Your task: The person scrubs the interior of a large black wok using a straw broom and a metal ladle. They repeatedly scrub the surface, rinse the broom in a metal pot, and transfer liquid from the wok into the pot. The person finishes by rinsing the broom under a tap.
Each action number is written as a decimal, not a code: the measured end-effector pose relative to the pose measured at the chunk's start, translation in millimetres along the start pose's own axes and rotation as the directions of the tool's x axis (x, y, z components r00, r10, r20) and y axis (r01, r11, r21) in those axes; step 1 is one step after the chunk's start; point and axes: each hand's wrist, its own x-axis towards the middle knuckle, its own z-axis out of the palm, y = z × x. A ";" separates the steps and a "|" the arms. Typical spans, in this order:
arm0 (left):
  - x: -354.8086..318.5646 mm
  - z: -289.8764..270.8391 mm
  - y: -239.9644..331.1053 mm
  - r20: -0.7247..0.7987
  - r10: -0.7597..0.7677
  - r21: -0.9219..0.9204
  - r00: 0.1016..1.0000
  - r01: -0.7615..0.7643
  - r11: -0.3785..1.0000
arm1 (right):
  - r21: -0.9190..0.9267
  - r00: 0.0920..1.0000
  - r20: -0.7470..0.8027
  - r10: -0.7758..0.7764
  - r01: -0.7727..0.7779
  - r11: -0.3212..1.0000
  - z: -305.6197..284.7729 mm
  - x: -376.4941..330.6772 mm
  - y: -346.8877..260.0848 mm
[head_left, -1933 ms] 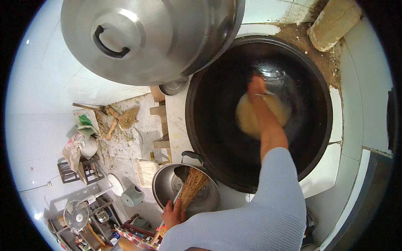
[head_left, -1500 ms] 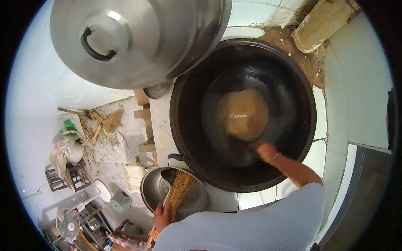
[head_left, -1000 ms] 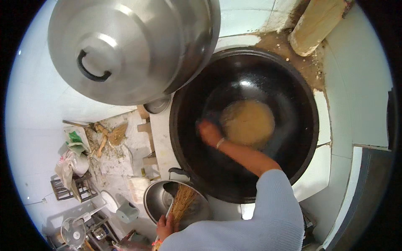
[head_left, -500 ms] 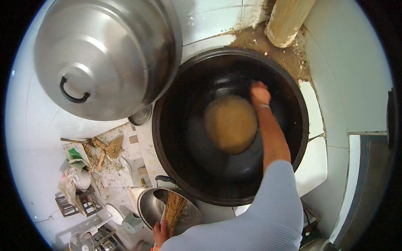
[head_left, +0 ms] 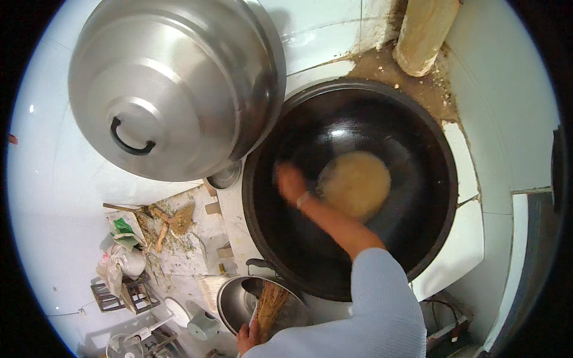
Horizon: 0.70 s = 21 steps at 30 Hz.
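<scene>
The right hand [head_left: 289, 182] is over the left inner wall of the black wok [head_left: 427, 179], right of centre in the frame, too blurred to tell whether its fingers are spread or hold anything, while the left hand [head_left: 248, 337], at lower centre, curls round a straw brush [head_left: 273, 304] and seemingly the pale handle of a ladle [head_left: 252, 286] at the steel pot [head_left: 228, 303]. The step looks like bare-handed work along the wok's wall beside the cloudy liquid [head_left: 358, 185]; another pass would call for following that curve, the right forearm slanting up-left from the grey sleeve [head_left: 385, 286].
</scene>
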 end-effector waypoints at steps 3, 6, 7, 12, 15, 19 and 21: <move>-12.0 7.2 -0.5 -0.103 -0.024 -0.195 0.994 0.003 0.981 | 0.284 0.779 0.599 -0.182 0.005 0.959 -88.6 -123.1 -19.4; 6.9 -10.8 6.4 -0.200 0.079 -0.092 0.977 -0.099 0.991 | 0.055 0.419 0.905 -0.080 0.072 0.996 -208.2 -135.9 16.5; 0.6 -24.7 18.9 -0.125 -0.020 -0.131 0.992 0.004 0.991 | -0.005 0.397 0.917 -0.039 0.109 0.994 -220.6 -150.7 45.1; -6.4 -40.2 43.4 -0.141 -0.098 -0.031 0.985 0.094 0.995 | -0.298 0.391 0.876 0.282 -0.019 0.954 -282.3 -121.7 66.7; -8.3 -46.2 43.3 -0.185 -0.025 -0.082 0.982 0.009 0.997 | -0.076 0.609 0.708 0.357 -0.437 0.896 -317.9 -78.5 30.8; -16.1 -48.5 44.8 -0.192 -0.003 -0.112 0.981 -0.019 0.994 | 0.522 0.615 0.495 0.614 -0.775 0.356 -338.1 -43.0 1.0; -16.5 -53.6 44.8 -0.177 0.033 -0.159 0.984 -0.062 0.985 | 0.561 0.418 0.477 0.773 -0.822 0.099 -321.3 -55.4 9.8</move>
